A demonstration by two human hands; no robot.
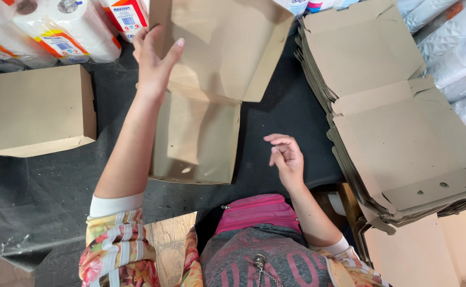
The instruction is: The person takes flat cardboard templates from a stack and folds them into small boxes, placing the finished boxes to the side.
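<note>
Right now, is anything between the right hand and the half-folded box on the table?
Nothing visible. The right hand hangs open beside the half-folded box, with only bare dark table between them. The left hand already grips the box's upright flap.

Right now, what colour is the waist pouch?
Pink waist pouch, seen best in the head view.

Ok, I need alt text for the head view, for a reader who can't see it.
A person's left hand grips the raised lid of an open brown cardboard box on a dark table, while the right hand hovers empty beside it. A closed box sits left; a stack of flat box blanks lies right.
</note>
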